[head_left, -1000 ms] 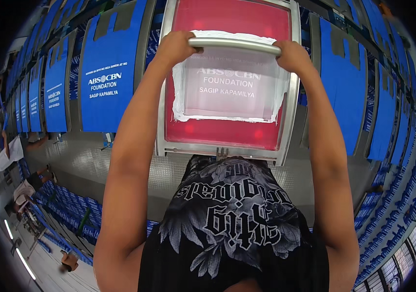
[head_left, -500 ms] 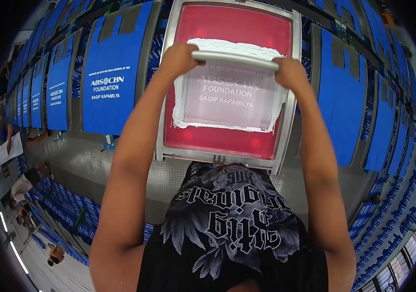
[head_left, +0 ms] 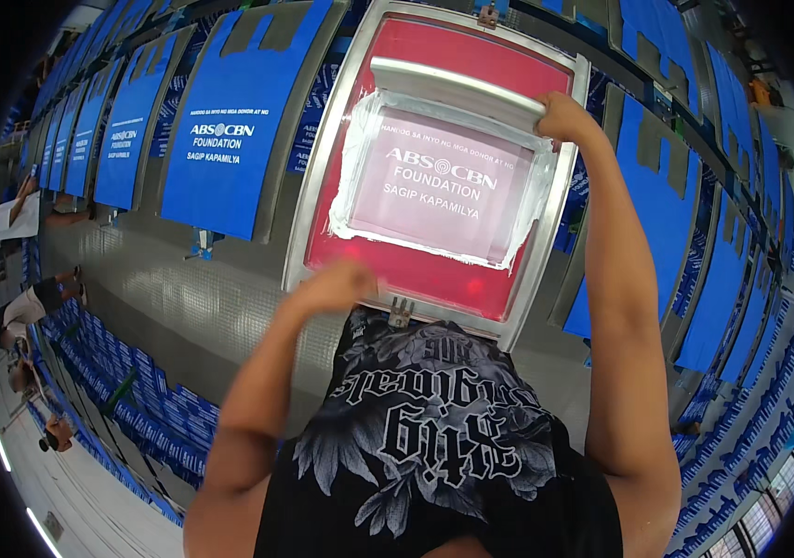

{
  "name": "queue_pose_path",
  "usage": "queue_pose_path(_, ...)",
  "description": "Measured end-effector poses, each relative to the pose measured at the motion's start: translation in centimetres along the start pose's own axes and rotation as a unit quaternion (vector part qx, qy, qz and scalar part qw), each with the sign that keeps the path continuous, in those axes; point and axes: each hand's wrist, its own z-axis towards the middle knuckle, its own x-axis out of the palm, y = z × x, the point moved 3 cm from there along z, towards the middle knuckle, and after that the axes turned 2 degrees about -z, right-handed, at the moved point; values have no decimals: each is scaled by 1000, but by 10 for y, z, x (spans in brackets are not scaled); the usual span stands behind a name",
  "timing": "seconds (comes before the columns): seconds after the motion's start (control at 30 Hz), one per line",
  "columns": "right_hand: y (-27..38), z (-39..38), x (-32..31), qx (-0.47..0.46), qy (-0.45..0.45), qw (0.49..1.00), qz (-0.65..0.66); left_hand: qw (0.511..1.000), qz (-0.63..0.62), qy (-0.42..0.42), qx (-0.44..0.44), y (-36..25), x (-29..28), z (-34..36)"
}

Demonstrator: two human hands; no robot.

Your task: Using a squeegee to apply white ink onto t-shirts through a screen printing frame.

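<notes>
Screen-printing frame point(head_left: 323, 177): metal-edged, red mesh with a pale taped window bearing white lettering; lies flat on the long print table point(head_left: 183, 307), directly ahead of the person's chest

Squeegee point(head_left: 457, 86): long pale bar lying across the far end of the frame's mesh, just above the taped window

Right hand point(head_left: 564, 116): at the right end of the squeegee, near the frame's right rail; fingers curled and closed around the bar's end

Left hand point(head_left: 337, 286): at the frame's near edge, left of its small metal clamp point(head_left: 401, 312); blurred, fingers look bent inward, whether they grip the rim cannot be told

Blue bags point(head_left: 220, 139): printed with white lettering, laid flat in a row on the table to the left of the frame; further blue bags to its right

Black printed shirt point(head_left: 434, 437): on the person, below the frame's near edge

Other people point(head_left: 16, 219): at the table's far left, well apart from the frame
</notes>
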Motion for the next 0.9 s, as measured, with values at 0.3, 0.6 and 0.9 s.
queue_pose_path(0.3,66,7,7,-70,-135,980,-129,909,-391,127,-69,29,121,-27)
queue_pose_path(0.6,105,-149,75,-50,-129,979,-150,916,-390,92,-4,-14,96,-40)
queue_pose_path(0.9,115,-233,139,-136,-224,962,-74,962,-248,-1,-114,14,117,-19)
